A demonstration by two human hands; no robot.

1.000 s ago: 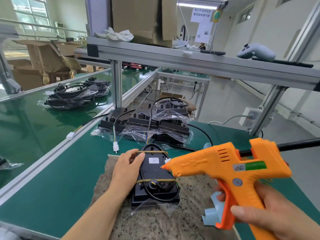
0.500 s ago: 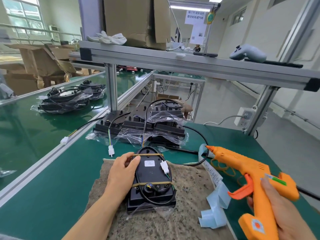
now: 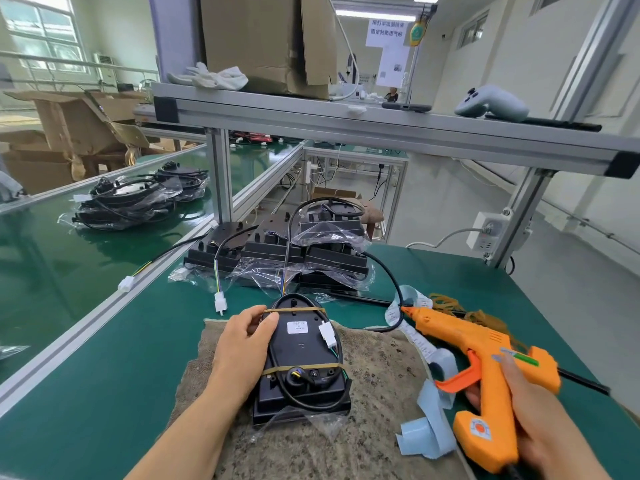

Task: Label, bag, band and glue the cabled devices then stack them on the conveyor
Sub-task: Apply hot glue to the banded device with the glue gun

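Grips the stiff, probably light device (image 3: 304,351) by its left edge with curled left hand (image 3: 242,348), wary of its slippery bag (image 3: 329,429), and clasps the glue gun (image 3: 485,362) with right hand (image 3: 547,427).

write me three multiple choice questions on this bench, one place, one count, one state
1. Where does the device under the left hand lie?
A on the brown mat
B on the upper shelf
C in a cardboard box

2. How many rubber bands cross the device?
A one
B two
C four

3. What is the right hand doing?
A lying flat
B gripping the glue gun
C pinching a cable

1 A: the mat shows beneath and beside it.
2 B: one band near each end.
3 B: fingers wrap the orange handle.
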